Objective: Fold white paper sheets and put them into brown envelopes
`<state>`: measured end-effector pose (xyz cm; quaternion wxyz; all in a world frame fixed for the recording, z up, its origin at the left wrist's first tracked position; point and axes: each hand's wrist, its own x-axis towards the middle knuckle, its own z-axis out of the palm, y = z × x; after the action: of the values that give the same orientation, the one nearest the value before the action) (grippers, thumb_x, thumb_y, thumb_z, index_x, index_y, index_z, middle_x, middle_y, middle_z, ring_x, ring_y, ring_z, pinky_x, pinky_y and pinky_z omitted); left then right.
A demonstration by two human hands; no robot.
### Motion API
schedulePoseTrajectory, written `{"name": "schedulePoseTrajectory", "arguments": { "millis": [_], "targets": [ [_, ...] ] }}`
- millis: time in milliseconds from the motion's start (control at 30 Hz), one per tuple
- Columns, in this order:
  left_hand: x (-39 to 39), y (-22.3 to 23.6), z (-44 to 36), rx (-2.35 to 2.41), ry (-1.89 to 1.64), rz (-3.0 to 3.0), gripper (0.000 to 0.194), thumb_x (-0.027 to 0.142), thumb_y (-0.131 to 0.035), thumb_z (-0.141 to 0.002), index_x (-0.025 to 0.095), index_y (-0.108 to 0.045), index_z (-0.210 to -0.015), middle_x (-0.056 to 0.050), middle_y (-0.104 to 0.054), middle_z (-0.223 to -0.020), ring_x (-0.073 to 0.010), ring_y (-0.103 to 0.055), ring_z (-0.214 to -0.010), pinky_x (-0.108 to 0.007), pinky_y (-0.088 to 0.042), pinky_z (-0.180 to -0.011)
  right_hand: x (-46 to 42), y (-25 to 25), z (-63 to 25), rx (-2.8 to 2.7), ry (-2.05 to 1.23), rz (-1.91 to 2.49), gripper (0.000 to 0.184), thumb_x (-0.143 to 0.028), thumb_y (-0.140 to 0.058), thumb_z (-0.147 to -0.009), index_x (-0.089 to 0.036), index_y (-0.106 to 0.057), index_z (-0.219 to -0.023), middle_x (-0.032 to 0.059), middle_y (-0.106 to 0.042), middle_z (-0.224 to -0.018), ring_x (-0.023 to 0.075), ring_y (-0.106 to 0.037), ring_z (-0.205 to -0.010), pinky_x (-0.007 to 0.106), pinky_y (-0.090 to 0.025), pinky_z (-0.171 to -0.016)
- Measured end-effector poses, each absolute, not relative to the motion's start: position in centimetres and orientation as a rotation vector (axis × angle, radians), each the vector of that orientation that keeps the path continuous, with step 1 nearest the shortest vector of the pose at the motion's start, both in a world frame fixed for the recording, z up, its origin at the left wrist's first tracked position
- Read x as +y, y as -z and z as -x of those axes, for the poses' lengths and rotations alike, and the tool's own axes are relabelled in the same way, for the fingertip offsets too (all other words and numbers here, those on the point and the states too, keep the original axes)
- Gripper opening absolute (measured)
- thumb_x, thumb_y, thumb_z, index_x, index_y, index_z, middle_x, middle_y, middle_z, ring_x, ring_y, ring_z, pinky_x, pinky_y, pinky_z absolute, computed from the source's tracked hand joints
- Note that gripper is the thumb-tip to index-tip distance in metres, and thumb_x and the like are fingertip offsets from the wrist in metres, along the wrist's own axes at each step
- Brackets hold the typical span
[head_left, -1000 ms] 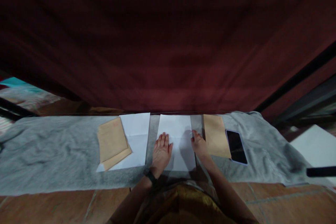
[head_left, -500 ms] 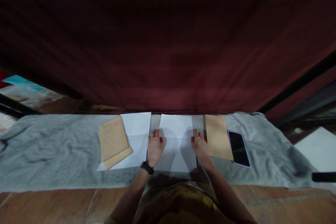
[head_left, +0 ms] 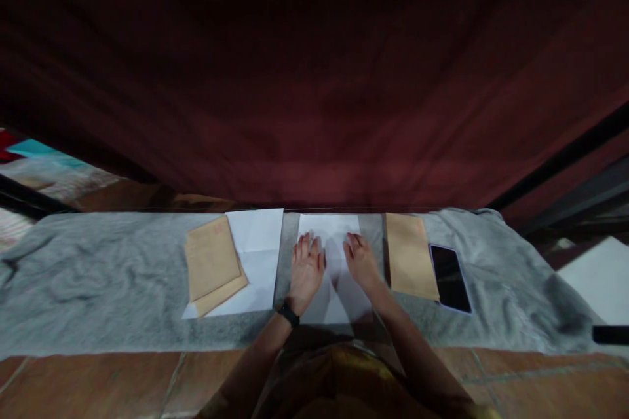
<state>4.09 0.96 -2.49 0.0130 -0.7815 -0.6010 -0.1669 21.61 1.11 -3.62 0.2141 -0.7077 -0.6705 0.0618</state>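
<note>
A white sheet of paper (head_left: 334, 301) lies flat in front of me on a grey cloth. Over its left part rests my left hand (head_left: 307, 270), palm down with the fingers stretched out and a dark watch on the wrist. My right hand (head_left: 362, 262) lies on the sheet's right part, its fingers extended and a little bent. Neither hand grips anything. To the left, brown envelopes (head_left: 211, 260) overlap a second white sheet (head_left: 260, 268) that has a crease across it. Right of my right hand is another brown envelope (head_left: 410, 258).
A phone (head_left: 449, 278) with a pale purple edge touches the right envelope's side. The grey cloth (head_left: 108, 281) covers the long narrow surface. A dark red curtain (head_left: 314, 111) hangs behind it. At far right a white panel (head_left: 599, 275) juts in. Tiled floor (head_left: 122, 383) lies in front.
My left hand went to the sheet's left edge, then back onto the paper with fingers spread. My right hand moved from the right edge inward and slightly up onto the sheet.
</note>
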Motion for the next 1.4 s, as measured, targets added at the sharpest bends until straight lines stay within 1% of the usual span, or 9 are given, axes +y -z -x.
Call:
{"name": "schedulePoseTrajectory", "arguments": {
  "millis": [67,167,367,567,767,1033,1100,1233,1400],
  "targets": [
    [2.5,3.2,-5.5,-1.765,0.5,2.57,0.053,0.023,-0.037,-0.1,0.015,-0.045,-0.152,-0.014,-0.041,-0.162,-0.0315,-0.033,-0.151,-0.051,-0.031,-0.121,3.1,3.7,-19.8,-1.972,-0.184,1.77,0.048,-0.025,-0.03,-0.107,-0.012,-0.057,-0.144,0.0156,-0.061,-0.144,0.0236,-0.054,-0.136,0.041,-0.041,-0.116],
    [4.9,4.1,-6.8,-1.747,0.386,2.674,0.061,0.017,-0.037,-0.096,0.011,-0.037,-0.158,-0.016,-0.042,-0.162,-0.0297,-0.031,-0.154,-0.052,-0.026,-0.124,5.4,4.2,-18.0,-2.039,-0.189,1.698,0.05,-0.025,-0.028,-0.107,-0.016,-0.055,-0.147,0.0108,-0.059,-0.149,0.0203,-0.049,-0.141,0.043,-0.036,-0.121],
    [7.8,5.1,-6.0,-1.861,0.345,2.601,0.057,0.022,-0.028,-0.102,0.009,-0.039,-0.157,-0.015,-0.038,-0.164,-0.027,-0.029,-0.155,-0.049,-0.024,-0.126,6.6,5.5,-18.3,-2.009,-0.13,1.836,0.05,-0.032,-0.028,-0.109,-0.017,-0.05,-0.152,0.0113,-0.047,-0.159,0.0248,-0.04,-0.149,0.049,-0.026,-0.124],
    [8.2,5.8,-4.2,-1.982,0.449,2.419,0.061,0.037,-0.033,-0.104,0.003,-0.039,-0.155,-0.02,-0.038,-0.162,-0.0289,-0.031,-0.154,-0.047,-0.023,-0.126,6.6,6.4,-19.6,-1.933,-0.087,2.018,0.054,-0.037,-0.036,-0.108,-0.014,-0.042,-0.156,0.0156,-0.035,-0.165,0.0259,-0.033,-0.152,0.049,-0.023,-0.125],
    [7.6,6.0,-3.1,-2.037,0.483,2.331,0.063,0.038,-0.032,-0.105,0.003,-0.038,-0.156,-0.02,-0.036,-0.163,-0.0295,-0.032,-0.153,-0.046,-0.023,-0.127,5.5,7.0,-21.6,-1.785,-0.008,2.121,0.062,-0.039,-0.036,-0.107,-0.002,-0.036,-0.157,0.0236,-0.035,-0.162,0.0319,-0.036,-0.15,0.052,-0.026,-0.123],
    [6.8,5.6,-2.6,-2.067,0.491,2.299,0.06,0.033,-0.03,-0.104,0.005,-0.038,-0.157,-0.019,-0.038,-0.162,-0.0288,-0.032,-0.153,-0.049,-0.024,-0.126,2.2,5.7,-21.8,-1.636,0.044,2.11,0.059,-0.031,-0.032,-0.106,0.003,-0.037,-0.154,0.0283,-0.037,-0.16,0.035,-0.037,-0.149,0.057,-0.031,-0.12],
    [6.9,5.1,-2.6,-2.06,0.49,2.309,0.06,0.033,-0.03,-0.104,0.003,-0.039,-0.155,-0.02,-0.038,-0.162,-0.0294,-0.032,-0.153,-0.048,-0.024,-0.126,0.4,5.4,-20.1,-1.737,0.034,1.964,0.058,-0.03,-0.032,-0.106,-0.001,-0.035,-0.157,0.0253,-0.037,-0.161,0.0343,-0.036,-0.151,0.059,-0.033,-0.119],
    [6.1,4.0,-2.7,-2.036,0.528,2.335,0.06,0.032,-0.029,-0.105,0.0,-0.039,-0.154,-0.022,-0.039,-0.161,-0.0304,-0.031,-0.154,-0.05,-0.024,-0.126,-3.8,5.6,-16.6,-2.031,-0.046,1.705,0.057,-0.031,-0.037,-0.105,-0.006,-0.039,-0.157,0.0171,-0.039,-0.162,0.0281,-0.035,-0.152,0.048,-0.03,-0.124],
    [0.6,4.4,-3.2,-1.8,0.575,2.592,0.057,0.029,-0.026,-0.106,0.008,-0.034,-0.158,-0.015,-0.038,-0.164,-0.0242,-0.029,-0.155,-0.045,-0.03,-0.126,-6.0,6.3,-15.8,-2.115,-0.044,1.723,0.057,-0.029,-0.043,-0.103,-0.007,-0.042,-0.155,0.0164,-0.043,-0.16,0.0264,-0.037,-0.151,0.047,-0.025,-0.127]
  ]
}}
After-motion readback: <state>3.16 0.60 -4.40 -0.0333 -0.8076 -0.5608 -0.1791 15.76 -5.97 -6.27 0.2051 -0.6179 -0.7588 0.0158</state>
